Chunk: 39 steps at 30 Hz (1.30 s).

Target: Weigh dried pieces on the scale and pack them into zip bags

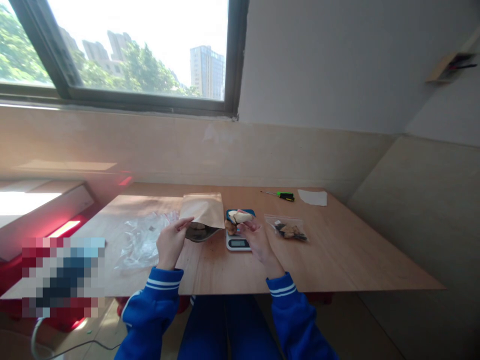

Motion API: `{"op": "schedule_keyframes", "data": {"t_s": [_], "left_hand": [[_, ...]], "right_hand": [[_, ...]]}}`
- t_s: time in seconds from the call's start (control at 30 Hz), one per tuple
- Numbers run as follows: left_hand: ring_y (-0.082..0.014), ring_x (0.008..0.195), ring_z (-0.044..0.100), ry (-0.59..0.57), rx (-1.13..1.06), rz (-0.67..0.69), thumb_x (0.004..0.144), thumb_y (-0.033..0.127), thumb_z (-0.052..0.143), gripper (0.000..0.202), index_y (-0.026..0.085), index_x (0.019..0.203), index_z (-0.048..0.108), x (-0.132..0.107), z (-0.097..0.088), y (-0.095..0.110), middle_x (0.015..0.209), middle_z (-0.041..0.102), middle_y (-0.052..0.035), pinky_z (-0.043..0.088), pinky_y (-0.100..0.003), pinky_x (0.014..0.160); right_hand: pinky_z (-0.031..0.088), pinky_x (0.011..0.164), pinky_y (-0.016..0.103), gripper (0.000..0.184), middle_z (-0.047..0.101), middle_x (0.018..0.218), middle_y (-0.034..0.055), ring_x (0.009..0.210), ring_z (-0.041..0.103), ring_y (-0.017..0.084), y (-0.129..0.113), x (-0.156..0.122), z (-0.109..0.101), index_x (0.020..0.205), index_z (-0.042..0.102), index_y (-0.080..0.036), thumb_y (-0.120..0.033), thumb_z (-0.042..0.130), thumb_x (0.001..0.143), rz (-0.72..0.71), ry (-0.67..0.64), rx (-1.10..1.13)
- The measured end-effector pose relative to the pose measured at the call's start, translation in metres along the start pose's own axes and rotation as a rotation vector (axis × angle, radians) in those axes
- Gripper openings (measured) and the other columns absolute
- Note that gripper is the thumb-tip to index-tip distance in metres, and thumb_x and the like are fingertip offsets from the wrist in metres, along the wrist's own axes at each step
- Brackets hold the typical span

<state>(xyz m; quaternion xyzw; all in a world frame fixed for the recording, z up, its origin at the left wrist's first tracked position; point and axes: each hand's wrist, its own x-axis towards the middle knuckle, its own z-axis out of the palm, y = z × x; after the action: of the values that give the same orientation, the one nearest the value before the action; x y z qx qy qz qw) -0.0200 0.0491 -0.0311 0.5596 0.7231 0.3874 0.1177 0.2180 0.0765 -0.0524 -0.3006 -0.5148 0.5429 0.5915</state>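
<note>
My left hand (171, 241) grips the edge of a brown paper pouch (203, 211) and holds it tilted with its dark open mouth facing the small scale (238, 243). My right hand (255, 235) is closed in a pinch on a pale, lumpy piece of food (241, 217) just above the scale's blue-rimmed platform. A second brownish piece (230, 227) lies on the scale beside my fingers. Both sleeves are blue with white stripes.
A clear zip bag (288, 229) with brown and dark pieces lies right of the scale. Crumpled clear plastic bags (140, 239) lie to the left. A green-handled screwdriver (282, 195) and white paper (312, 197) rest at the wooden table's (337, 255) far edge, near the wall.
</note>
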Motion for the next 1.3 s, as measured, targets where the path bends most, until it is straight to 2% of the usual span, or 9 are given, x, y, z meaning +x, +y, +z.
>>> {"op": "schedule_keyframes", "data": {"t_s": [0.13, 0.27, 0.37, 0.47, 0.6, 0.83, 1.07, 1.17, 1.3], "left_hand": [[-0.0216, 0.084, 0.068, 0.013, -0.04, -0.019, 0.084, 0.035, 0.049, 0.031, 0.03, 0.104, 0.072, -0.001, 0.004, -0.015, 0.091, 0.076, -0.001, 0.047, -0.027, 0.064], [-0.0201, 0.084, 0.069, -0.01, -0.059, -0.019, 0.084, 0.032, 0.049, 0.03, 0.03, 0.101, 0.073, -0.002, 0.01, -0.022, 0.089, 0.076, -0.0002, 0.047, -0.025, 0.063], [-0.0211, 0.088, 0.069, -0.017, -0.064, -0.007, 0.083, 0.03, 0.05, 0.029, 0.029, 0.099, 0.074, -0.003, 0.012, -0.025, 0.091, 0.076, -0.0006, 0.049, -0.026, 0.068], [-0.0223, 0.094, 0.068, -0.029, -0.078, 0.01, 0.082, 0.03, 0.052, 0.026, 0.028, 0.096, 0.074, -0.004, 0.014, -0.031, 0.095, 0.076, -0.0014, 0.051, -0.028, 0.076], [-0.022, 0.095, 0.068, -0.057, -0.118, 0.032, 0.083, 0.032, 0.051, 0.026, 0.025, 0.095, 0.073, -0.007, 0.019, -0.039, 0.1, 0.075, -0.0027, 0.051, -0.031, 0.084], [-0.0215, 0.106, 0.064, -0.077, -0.195, 0.08, 0.081, 0.024, 0.045, 0.031, 0.021, 0.103, 0.068, -0.011, 0.028, -0.044, 0.112, 0.071, -0.0052, 0.048, -0.036, 0.093], [-0.023, 0.119, 0.057, -0.096, -0.23, 0.141, 0.077, 0.022, 0.044, 0.037, 0.019, 0.105, 0.067, -0.019, 0.023, -0.049, 0.12, 0.067, -0.0068, 0.044, -0.038, 0.101], [-0.0251, 0.122, 0.054, -0.05, -0.233, 0.137, 0.078, 0.027, 0.043, 0.038, 0.018, 0.107, 0.067, -0.023, 0.019, -0.055, 0.125, 0.064, -0.0087, 0.04, -0.041, 0.104], [-0.0256, 0.128, 0.048, 0.123, -0.174, 0.142, 0.08, 0.029, 0.042, 0.04, 0.017, 0.11, 0.065, -0.028, 0.01, -0.065, 0.131, 0.059, -0.0109, 0.034, -0.041, 0.109]], "right_hand": [[0.055, 0.087, 0.043, 0.042, 0.069, 0.116, 0.0069, 0.103, 0.066, 0.025, -0.001, 0.026, -0.029, 0.114, 0.066, -0.022, -0.031, 0.071, 0.074, -0.13, 0.061, -0.196], [0.05, 0.095, 0.039, 0.033, 0.069, 0.117, 0.0053, 0.108, 0.064, 0.021, 0.01, 0.049, -0.037, 0.114, 0.067, -0.023, -0.021, 0.057, 0.083, -0.296, -0.041, -0.739], [0.049, 0.097, 0.039, 0.033, 0.071, 0.112, 0.0038, 0.106, 0.065, 0.02, 0.022, 0.055, -0.035, 0.107, 0.07, -0.024, -0.011, 0.053, 0.082, -0.317, -0.131, -0.923], [0.047, 0.098, 0.042, 0.035, 0.073, 0.107, 0.0057, 0.106, 0.065, 0.022, 0.033, 0.053, -0.036, 0.099, 0.074, -0.023, -0.004, 0.052, 0.08, -0.315, -0.176, -0.989], [0.043, 0.103, 0.045, 0.045, 0.069, 0.115, 0.0087, 0.115, 0.06, 0.023, 0.04, 0.045, -0.043, 0.105, 0.072, -0.021, 0.002, 0.045, 0.079, -0.318, -0.203, -1.053], [0.036, 0.107, 0.049, 0.06, 0.063, 0.127, 0.0101, 0.128, 0.049, 0.023, 0.031, 0.039, -0.051, 0.107, 0.072, -0.02, 0.01, 0.035, 0.07, -0.292, -0.193, -1.163], [0.039, 0.106, 0.045, 0.046, 0.063, 0.125, 0.0092, 0.122, 0.053, 0.02, 0.018, 0.023, -0.063, 0.099, 0.073, -0.021, -0.001, 0.037, 0.078, -0.28, 0.004, -1.078], [0.038, 0.105, 0.044, 0.043, 0.063, 0.123, 0.009, 0.119, 0.054, 0.02, 0.014, 0.006, -0.072, 0.098, 0.073, -0.021, -0.004, 0.038, 0.08, -0.285, 0.072, -1.062], [0.038, 0.104, 0.046, 0.035, 0.063, 0.12, 0.0103, 0.117, 0.055, 0.023, 0.007, -0.025, -0.082, 0.096, 0.072, -0.021, -0.014, 0.04, 0.084, -0.305, 0.145, -1.018]]}}
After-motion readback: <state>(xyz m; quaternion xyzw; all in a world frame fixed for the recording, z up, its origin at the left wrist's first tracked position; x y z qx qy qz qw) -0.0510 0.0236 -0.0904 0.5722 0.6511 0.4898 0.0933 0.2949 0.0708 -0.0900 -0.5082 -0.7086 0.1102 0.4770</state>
